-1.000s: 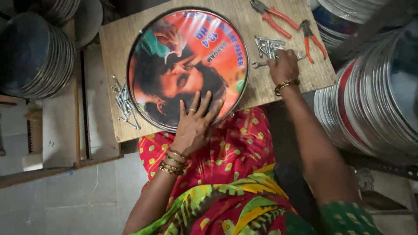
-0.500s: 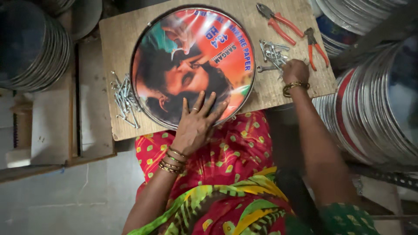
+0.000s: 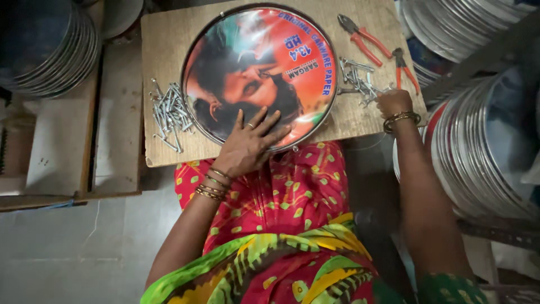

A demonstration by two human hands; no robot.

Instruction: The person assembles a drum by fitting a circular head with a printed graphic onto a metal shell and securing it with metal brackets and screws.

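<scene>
The round printed drum (image 3: pixel 260 73) lies flat in the middle of the worktop (image 3: pixel 163 152). The left hand (image 3: pixel 247 145) presses on its near edge, fingers spread. The right hand (image 3: pixel 394 102) is closed over loose metal hooks (image 3: pixel 357 79) beside it; 2 red pliers (image 3: pixel 365 39) point away.

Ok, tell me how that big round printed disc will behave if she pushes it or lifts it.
The disc lies flat on the wooden board, so it would probably slide rather than roll. Its printed face looks glossy, so likely slippery under the left hand. The thin metal rim suggests it is light for its size, and its skin may dent if pressed.
</scene>
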